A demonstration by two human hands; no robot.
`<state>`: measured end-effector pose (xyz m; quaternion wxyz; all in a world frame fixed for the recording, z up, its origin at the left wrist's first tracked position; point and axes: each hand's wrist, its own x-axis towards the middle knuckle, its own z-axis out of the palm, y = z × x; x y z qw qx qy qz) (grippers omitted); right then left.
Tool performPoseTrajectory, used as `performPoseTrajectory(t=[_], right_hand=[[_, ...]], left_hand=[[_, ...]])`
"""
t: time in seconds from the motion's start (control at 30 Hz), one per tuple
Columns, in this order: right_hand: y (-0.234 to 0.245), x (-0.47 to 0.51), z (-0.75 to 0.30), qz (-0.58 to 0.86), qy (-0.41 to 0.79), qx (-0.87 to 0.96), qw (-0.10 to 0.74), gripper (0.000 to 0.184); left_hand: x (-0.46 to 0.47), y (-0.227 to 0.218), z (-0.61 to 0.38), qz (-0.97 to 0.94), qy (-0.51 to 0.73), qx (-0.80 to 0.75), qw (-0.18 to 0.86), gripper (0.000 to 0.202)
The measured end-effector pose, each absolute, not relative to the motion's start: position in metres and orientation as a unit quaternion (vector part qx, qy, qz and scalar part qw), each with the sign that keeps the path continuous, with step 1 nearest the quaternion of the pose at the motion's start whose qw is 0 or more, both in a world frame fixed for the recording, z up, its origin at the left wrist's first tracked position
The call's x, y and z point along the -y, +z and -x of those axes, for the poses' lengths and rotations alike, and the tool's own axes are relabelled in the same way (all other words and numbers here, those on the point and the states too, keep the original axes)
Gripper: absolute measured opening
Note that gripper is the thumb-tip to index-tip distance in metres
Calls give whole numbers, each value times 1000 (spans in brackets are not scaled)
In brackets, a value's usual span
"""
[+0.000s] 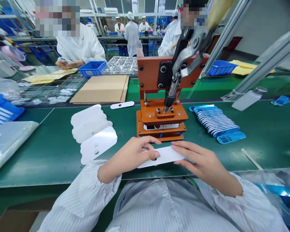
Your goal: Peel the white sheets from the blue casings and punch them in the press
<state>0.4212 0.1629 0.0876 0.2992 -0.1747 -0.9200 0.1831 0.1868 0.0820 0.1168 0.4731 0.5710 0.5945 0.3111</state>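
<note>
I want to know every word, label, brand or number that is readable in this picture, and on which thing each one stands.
No text can be read anywhere. The white strip between the left hand and the right hand shows no print, and the blue pieces on the bench carry marks too small to read.

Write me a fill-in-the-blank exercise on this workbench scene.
1. The left hand and right hand hold a ____ strip.
2. The press beyond the hands has a ____ frame.
3. The stack of white pieces lies to the ____ of the press.
4. The row of ____ pieces lies to the right of the press.

Missing words: white; orange; left; blue.
</note>
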Motion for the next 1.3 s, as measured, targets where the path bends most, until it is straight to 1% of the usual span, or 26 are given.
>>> performPoseTrajectory(t=[0.1,0.23,0.3,0.37,0.47,0.6,0.7,0.77,0.83,0.97,1.17,1.3], right_hand=[[82,-174,-428,239,271,880,309,33],[74,-182,-430,335,447,764,324,41],[70,-185,-429,366,496,712,336,44],[67,-191,-428,391,518,672,357,49],[61,-208,-430,408,512,646,392,55],[54,-234,-427,414,481,650,418,58],[53,-247,-416,431,453,658,420,62],[53,-251,-407,432,457,659,414,63],[54,-253,-401,415,478,660,404,63],[54,-251,-398,386,508,656,403,61],[52,-235,-409,404,481,660,413,59],[53,-223,-414,367,515,665,398,56]], left_hand=[[-80,116,-176,-492,376,-589,519,33],[-77,108,-171,-419,447,-551,566,31],[-78,101,-170,-409,468,-546,562,29],[-80,94,-168,-409,480,-556,541,28],[-81,84,-163,-443,483,-603,454,23],[-85,75,-157,-539,455,-668,238,15],[-91,68,-156,-616,427,-655,95,16],[-95,62,-157,-643,430,-633,31,18],[-98,57,-158,-650,437,-622,2,21],[-99,49,-160,-660,436,-611,-14,25],[-93,50,-164,-684,421,-595,-28,24],[-93,50,-166,-704,394,-588,-48,31]])
